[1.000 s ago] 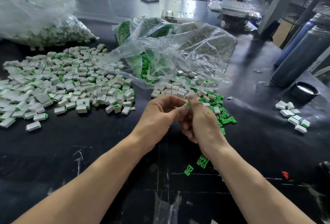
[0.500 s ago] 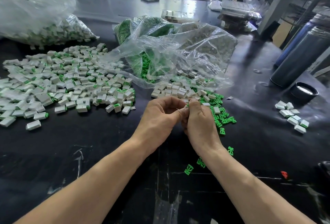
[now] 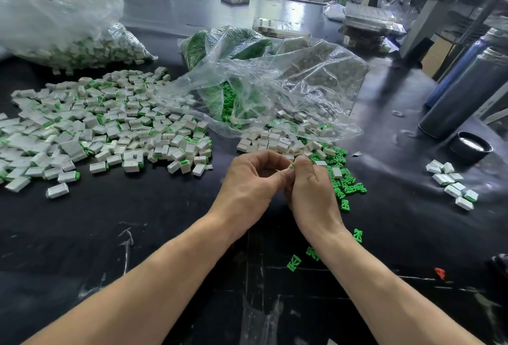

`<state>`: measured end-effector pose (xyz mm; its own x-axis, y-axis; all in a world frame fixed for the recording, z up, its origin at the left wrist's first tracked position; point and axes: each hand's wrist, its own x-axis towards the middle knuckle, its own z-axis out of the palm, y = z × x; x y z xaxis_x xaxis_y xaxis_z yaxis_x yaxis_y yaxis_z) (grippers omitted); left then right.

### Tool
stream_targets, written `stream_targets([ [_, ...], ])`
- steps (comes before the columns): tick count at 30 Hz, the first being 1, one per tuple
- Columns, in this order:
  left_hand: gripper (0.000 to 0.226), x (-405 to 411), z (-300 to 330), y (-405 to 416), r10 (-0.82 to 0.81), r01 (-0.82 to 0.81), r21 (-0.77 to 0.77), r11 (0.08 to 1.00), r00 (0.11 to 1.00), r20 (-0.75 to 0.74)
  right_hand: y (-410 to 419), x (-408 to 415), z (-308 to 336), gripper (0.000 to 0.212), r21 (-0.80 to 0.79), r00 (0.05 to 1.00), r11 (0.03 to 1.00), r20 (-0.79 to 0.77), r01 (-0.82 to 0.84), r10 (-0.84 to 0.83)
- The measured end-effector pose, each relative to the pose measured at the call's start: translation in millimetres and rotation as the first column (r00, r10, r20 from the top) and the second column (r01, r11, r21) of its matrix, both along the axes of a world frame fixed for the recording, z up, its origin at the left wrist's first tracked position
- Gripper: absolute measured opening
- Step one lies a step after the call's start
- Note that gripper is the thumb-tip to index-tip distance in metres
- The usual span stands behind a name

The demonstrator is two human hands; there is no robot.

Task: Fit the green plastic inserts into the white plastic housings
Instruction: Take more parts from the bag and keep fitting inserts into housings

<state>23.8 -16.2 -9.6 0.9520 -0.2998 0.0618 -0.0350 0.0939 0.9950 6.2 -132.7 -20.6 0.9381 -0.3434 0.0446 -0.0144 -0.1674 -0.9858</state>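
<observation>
My left hand (image 3: 251,184) and my right hand (image 3: 312,193) meet fingertip to fingertip above the black table. Between them they pinch a small white housing with a green insert (image 3: 292,165); most of the piece is hidden by my fingers. Just behind my hands lies a heap of bare white housings (image 3: 277,142). Loose green inserts (image 3: 347,182) are scattered to the right of my right hand. A few more green inserts (image 3: 294,262) lie near my right forearm.
A wide spread of housings with green inserts (image 3: 110,127) covers the table's left. Clear plastic bags (image 3: 275,83) of parts lie behind my hands, another bag (image 3: 68,31) at far left. Several housings (image 3: 450,182), a black cap (image 3: 470,148) and grey cylinders (image 3: 464,91) stand right.
My hands have stayed together on the same small piece, shifting only slightly; the fingers of my right hand worked against it. Nothing on the table has moved.
</observation>
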Motion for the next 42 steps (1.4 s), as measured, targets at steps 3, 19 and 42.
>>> stream_targets([
  [3,0.004,1.5,1.4,0.2,-0.004,0.004,-0.005,1.000,1.000,-0.014,-1.7,-1.1,-0.4,0.061,0.060,1.000,0.998,-0.019,-0.017,0.018],
  [19,0.023,9.9,8.1,18.5,0.082,-0.130,0.308,0.943,0.983,0.162,-21.2,-5.6,4.4,0.009,-0.185,0.984,0.979,0.138,-0.087,0.114],
  [42,0.019,38.4,35.5,66.1,0.050,-0.381,0.916,-0.123,0.920,0.389,-27.9,-8.0,9.2,0.070,-0.208,0.996,0.975,-0.058,-0.078,0.067],
])
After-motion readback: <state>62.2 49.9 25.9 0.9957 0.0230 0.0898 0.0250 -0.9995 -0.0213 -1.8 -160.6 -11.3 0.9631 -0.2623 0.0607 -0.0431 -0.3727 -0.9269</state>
